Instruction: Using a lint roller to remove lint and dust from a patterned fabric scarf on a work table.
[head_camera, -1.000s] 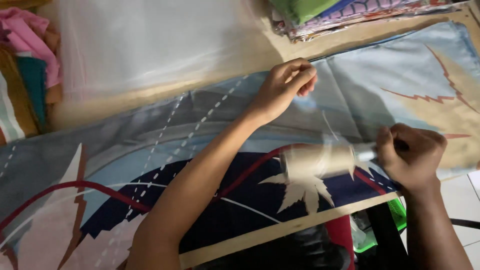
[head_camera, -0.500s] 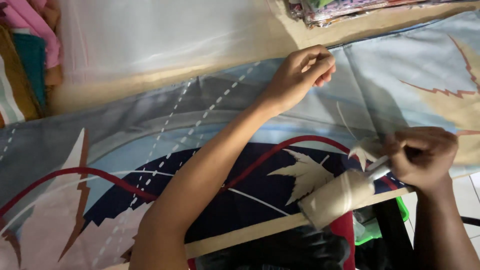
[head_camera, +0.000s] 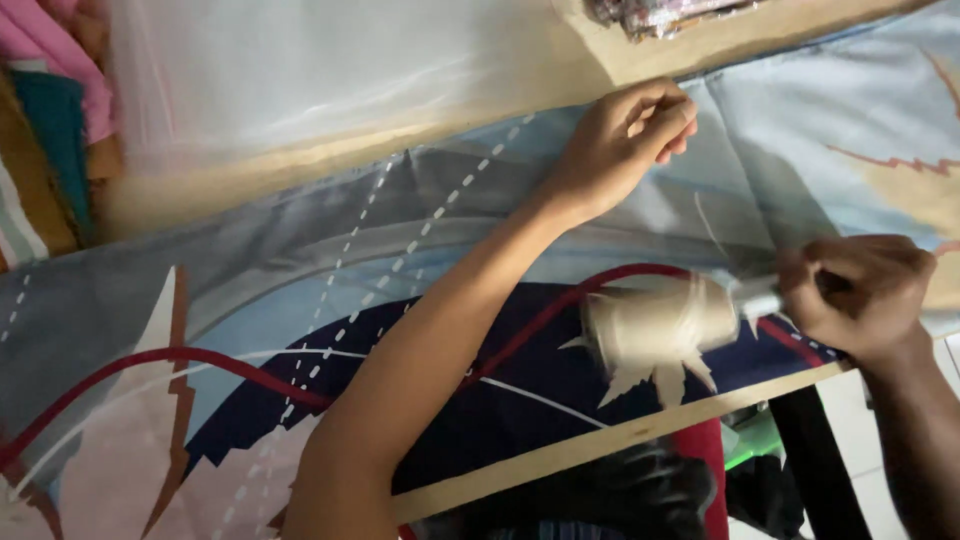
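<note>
While gripping the white handle of a lint roller, right hand curled into a tight fist at four o'clock in the head view, knuckles up, fingers wrapped fully round the handle. Roller drum blurred, pale and wrapped in sticky sheet, lying on the printed fabric just left of that fist, over the dark navy patch and a cream star-shaped motif. Left hand at one o'clock, forearm stretched diagonally from six o'clock up across the cloth; fingers bent and bunched together, tips pressed down on the pale blue part of the fabric near its far edge, pinning it flat. Whether anything pinched between those fingertips, cannot tell.

Fabric spread across a wooden table, covering most of the view: grey and light blue bands, white dashed lines, a red curved stripe, brown jagged shapes at eight o'clock and three o'clock. Table's near edge running as a pale strip from six o'clock toward four o'clock. Clear plastic sheeting at twelve o'clock beyond the cloth. Folded textiles in pink, teal and brown stacked at ten o'clock. Another pile of patterned cloth at the top edge, near one o'clock.
</note>
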